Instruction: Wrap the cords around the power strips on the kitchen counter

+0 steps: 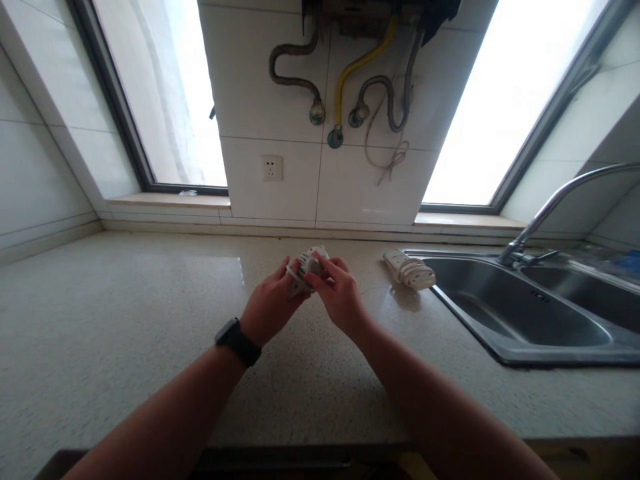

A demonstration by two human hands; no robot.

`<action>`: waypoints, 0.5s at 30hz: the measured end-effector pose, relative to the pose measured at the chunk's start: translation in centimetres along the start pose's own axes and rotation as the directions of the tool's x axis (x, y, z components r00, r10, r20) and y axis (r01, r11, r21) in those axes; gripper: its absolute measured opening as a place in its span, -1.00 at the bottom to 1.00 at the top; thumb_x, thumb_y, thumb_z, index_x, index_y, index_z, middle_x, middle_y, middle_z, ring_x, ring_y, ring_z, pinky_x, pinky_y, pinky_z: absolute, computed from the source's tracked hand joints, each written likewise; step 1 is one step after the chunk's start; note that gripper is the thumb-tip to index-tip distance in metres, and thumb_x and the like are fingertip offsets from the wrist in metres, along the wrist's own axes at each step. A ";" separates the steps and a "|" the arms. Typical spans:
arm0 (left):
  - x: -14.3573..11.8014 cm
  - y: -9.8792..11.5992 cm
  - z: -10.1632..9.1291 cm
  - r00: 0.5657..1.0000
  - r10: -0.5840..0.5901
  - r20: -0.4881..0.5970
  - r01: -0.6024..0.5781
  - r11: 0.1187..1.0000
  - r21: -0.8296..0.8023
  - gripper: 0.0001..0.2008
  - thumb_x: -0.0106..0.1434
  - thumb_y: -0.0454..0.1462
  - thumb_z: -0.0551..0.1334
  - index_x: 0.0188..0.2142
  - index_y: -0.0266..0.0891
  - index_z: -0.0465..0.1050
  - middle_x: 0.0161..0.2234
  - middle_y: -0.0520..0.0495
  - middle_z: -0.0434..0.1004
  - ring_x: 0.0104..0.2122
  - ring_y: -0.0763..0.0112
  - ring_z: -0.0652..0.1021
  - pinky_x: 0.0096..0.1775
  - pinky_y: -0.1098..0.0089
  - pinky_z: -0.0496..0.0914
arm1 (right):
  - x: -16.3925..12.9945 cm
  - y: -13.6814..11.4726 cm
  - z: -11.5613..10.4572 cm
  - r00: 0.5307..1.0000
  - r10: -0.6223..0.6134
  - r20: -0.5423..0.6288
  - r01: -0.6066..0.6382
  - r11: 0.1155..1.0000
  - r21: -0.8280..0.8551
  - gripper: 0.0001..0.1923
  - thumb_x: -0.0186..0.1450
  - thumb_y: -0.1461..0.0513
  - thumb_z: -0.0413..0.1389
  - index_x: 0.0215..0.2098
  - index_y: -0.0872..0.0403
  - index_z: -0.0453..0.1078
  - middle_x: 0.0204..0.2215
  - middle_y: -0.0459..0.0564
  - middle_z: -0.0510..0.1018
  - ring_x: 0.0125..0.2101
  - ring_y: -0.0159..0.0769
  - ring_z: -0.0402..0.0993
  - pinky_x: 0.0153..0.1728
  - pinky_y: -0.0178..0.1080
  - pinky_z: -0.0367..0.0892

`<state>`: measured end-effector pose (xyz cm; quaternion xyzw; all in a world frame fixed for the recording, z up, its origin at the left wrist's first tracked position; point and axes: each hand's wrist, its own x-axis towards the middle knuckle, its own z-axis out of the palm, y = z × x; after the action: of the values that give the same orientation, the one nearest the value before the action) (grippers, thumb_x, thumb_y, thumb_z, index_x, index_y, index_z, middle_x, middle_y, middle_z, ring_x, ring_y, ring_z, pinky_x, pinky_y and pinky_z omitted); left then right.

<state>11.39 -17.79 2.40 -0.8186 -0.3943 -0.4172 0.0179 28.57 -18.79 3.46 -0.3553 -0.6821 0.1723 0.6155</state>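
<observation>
Above the middle of the counter, my left hand point(273, 293) is closed around a white power strip point(299, 285) with its cord wound round it. The fingers of my right hand point(340, 290) pinch the rounded light-grey plug point(314, 266) at the cord's end, against the strip. My hands cover much of the strip, and its far end tilts up and away from me. To the right, a second white power strip point(411, 269) lies on the counter with its cord coiled about it, touching neither hand.
The speckled stone counter point(125, 347) runs to a tiled wall with a socket point(272, 168). At the right is a steel double sink point(525, 300) with a tall faucet point(545, 213). Hoses and a yellow pipe point(345, 73) hang between two windows.
</observation>
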 end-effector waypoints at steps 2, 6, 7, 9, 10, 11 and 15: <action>0.0 0.2 -0.1 1.000 -0.014 -0.001 0.014 1.000 -0.003 -0.31 0.25 -0.14 0.34 0.29 -0.25 0.17 0.30 -0.35 0.16 0.12 0.00 0.47 0.10 0.06 0.43 | -0.1 -0.3 0.0 1.000 0.004 -0.004 -0.004 1.000 0.006 -0.38 0.28 0.10 0.22 0.26 -0.02 0.21 -0.17 0.02 0.45 -0.28 -0.34 0.47 -0.26 -0.25 0.45; 0.0 0.4 -0.1 1.000 -0.003 0.000 0.003 1.000 -0.009 -0.40 0.22 -0.20 0.36 0.22 -0.19 0.27 0.28 -0.31 0.22 0.17 0.00 0.42 0.10 0.06 0.43 | -0.3 -0.9 -0.1 0.999 -0.038 0.022 0.040 0.994 -0.098 -0.67 0.33 0.09 0.17 0.02 0.00 0.36 -0.17 0.01 0.51 -0.27 -0.33 0.48 -0.22 -0.24 0.43; 0.0 0.5 -0.1 1.000 -0.002 -0.004 0.002 1.000 -0.011 -0.42 0.21 -0.21 0.36 0.20 -0.18 0.29 0.27 -0.30 0.24 0.18 0.00 0.41 0.10 0.06 0.43 | -0.4 -1.1 -0.1 0.999 -0.049 0.019 0.052 0.989 -0.138 -0.71 0.34 0.09 0.17 -0.02 0.01 0.39 -0.16 0.02 0.52 -0.26 -0.32 0.49 -0.21 -0.23 0.43; 0.0 0.5 0.0 1.000 -0.014 -0.014 0.014 1.000 -0.018 -0.45 0.20 -0.22 0.37 0.16 -0.19 0.33 0.27 -0.30 0.24 0.17 -0.01 0.42 0.09 0.06 0.43 | -0.4 -1.3 -0.1 0.998 -0.066 0.004 0.066 0.976 -0.209 -0.73 0.34 0.10 0.17 -0.03 0.02 0.42 -0.15 0.04 0.52 -0.24 -0.29 0.50 -0.20 -0.21 0.44; 0.0 0.5 0.1 1.000 -0.020 -0.019 0.019 1.000 -0.022 -0.47 0.19 -0.23 0.38 0.14 -0.21 0.34 0.27 -0.31 0.23 0.17 -0.01 0.42 0.09 0.07 0.44 | -0.4 -1.4 0.0 0.997 -0.074 0.000 0.072 0.969 -0.237 -0.73 0.34 0.11 0.16 -0.03 0.02 0.43 -0.14 0.05 0.52 -0.23 -0.27 0.50 -0.19 -0.20 0.44; 0.0 0.6 0.2 1.000 -0.019 -0.023 0.019 1.000 -0.023 -0.49 0.19 -0.24 0.37 0.12 -0.22 0.34 0.27 -0.32 0.24 0.18 -0.01 0.41 0.09 0.07 0.44 | -0.4 -1.4 0.0 0.996 -0.084 0.000 0.081 0.963 -0.257 -0.73 0.35 0.11 0.16 -0.02 0.02 0.44 -0.13 0.06 0.52 -0.21 -0.26 0.50 -0.17 -0.19 0.44; 0.0 1.0 0.4 0.999 0.005 -0.039 -0.005 1.000 0.007 -0.51 0.18 -0.30 0.36 0.09 -0.28 0.32 0.24 -0.35 0.27 0.23 -0.03 0.34 0.11 0.09 0.43 | -0.3 -1.8 0.1 0.989 -0.146 0.025 0.147 0.947 -0.286 -0.75 0.37 0.18 0.13 0.00 0.01 0.44 -0.09 0.06 0.49 -0.14 -0.25 0.48 -0.10 -0.18 0.42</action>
<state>12.26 -18.31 2.45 -0.8112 -0.3931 -0.4319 0.0294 27.97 -20.23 4.48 -0.3889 -0.7253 0.0259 0.5674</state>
